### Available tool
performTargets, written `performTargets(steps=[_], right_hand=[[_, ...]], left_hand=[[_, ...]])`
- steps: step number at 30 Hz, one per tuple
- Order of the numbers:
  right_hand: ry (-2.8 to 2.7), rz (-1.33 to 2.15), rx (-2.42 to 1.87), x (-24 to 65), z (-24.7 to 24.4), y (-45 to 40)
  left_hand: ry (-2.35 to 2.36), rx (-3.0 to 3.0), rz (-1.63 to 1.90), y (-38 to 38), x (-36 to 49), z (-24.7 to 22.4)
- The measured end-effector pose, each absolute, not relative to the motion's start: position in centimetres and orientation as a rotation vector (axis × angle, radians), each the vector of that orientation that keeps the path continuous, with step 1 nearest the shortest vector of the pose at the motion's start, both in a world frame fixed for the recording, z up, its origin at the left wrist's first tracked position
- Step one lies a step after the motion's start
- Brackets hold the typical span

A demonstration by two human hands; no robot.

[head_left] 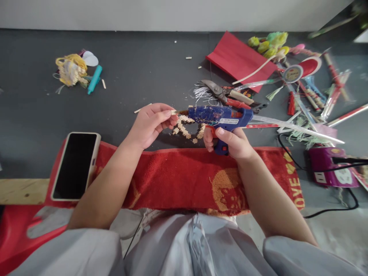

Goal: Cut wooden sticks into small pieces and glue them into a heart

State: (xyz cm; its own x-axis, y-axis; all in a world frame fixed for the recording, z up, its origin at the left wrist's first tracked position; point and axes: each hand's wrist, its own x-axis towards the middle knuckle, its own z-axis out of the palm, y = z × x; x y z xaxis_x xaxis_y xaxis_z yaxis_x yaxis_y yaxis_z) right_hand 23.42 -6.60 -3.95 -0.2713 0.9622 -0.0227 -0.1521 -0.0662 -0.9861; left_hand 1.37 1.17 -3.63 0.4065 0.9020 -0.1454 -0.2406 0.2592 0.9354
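Observation:
My right hand (230,142) is wrapped round the handle of a blue glue gun (209,114), whose nozzle points left. A long clear glue stick (296,128) sticks out of its back end. My left hand (156,123) pinches a small pale piece (173,112) right at the nozzle tip; fingers hide most of it. Beneath the gun, on the dark table, lie clusters of small cream-coloured pieces (184,128), partly hidden by the gun and my right hand. A thin pale stick (142,108) rests just behind my left hand.
A red towel (172,176) lines the front edge, with a phone (76,166) at left. Pliers (218,91), red paper (238,57), a ribbon spool (293,73) and a purple power block (330,166) with black cable lie right. Yellow yarn (70,69) and a teal tube (94,79) lie back left.

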Motion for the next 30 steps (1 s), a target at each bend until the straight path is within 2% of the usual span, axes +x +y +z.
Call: performTargets(steps=[30], right_hand=[[-1.246,1.518,-0.963,23.48,-3.91,-6.65]], left_hand=[[0.844,1.043,0.908,1.07,1.4,-3.67]])
